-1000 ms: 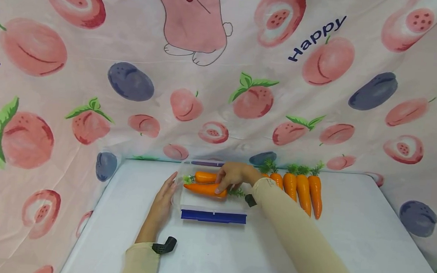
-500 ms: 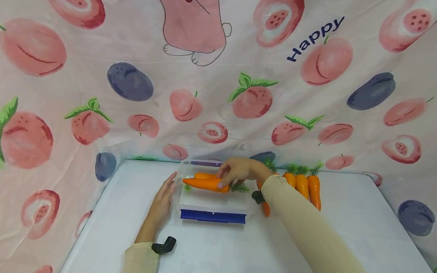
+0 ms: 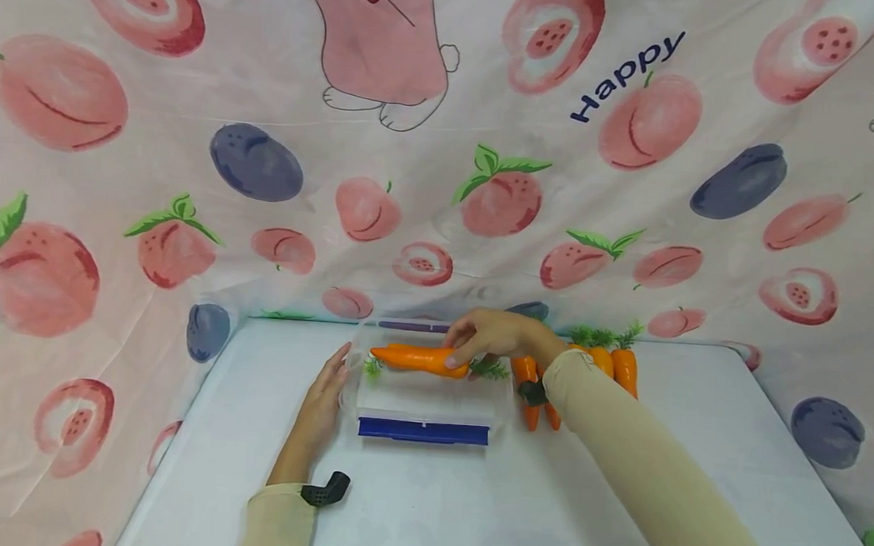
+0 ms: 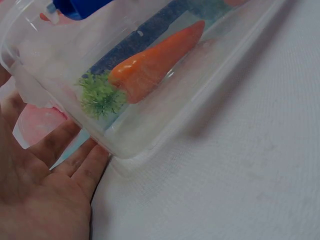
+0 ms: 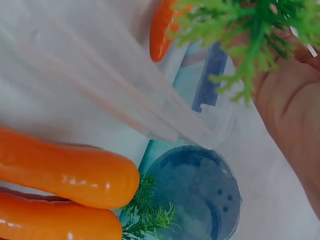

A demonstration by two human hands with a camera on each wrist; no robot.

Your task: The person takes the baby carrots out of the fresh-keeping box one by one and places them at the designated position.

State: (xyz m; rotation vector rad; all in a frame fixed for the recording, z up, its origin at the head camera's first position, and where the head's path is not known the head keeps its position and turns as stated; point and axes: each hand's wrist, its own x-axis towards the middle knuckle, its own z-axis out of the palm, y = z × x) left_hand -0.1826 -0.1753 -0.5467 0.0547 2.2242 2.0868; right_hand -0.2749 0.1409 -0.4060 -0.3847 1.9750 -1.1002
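Note:
A clear plastic box (image 3: 429,406) with blue side clips stands on the white table. My right hand (image 3: 489,335) pinches a carrot (image 3: 417,359) near its leafy end, over the box, its tip pointing left. In the right wrist view the green leaves (image 5: 255,45) hang beside my palm (image 5: 290,95). Another carrot (image 4: 157,62) lies inside the box with its leaves to the left; from the head it is mostly hidden behind the held one. My left hand (image 3: 324,400) rests against the box's left wall, fingers (image 4: 90,170) extended along it.
Several more carrots (image 3: 625,370) lie to the right of the box, partly hidden by my right forearm, leaves toward the back. A blue clip flap (image 3: 423,431) sticks out at the box's front. A fruit-printed cloth (image 3: 426,197) hangs behind the table.
My right hand has moved back and slightly right with the carrot, which now overlaps the other carrot in the box. My left hand stays at the box's side.

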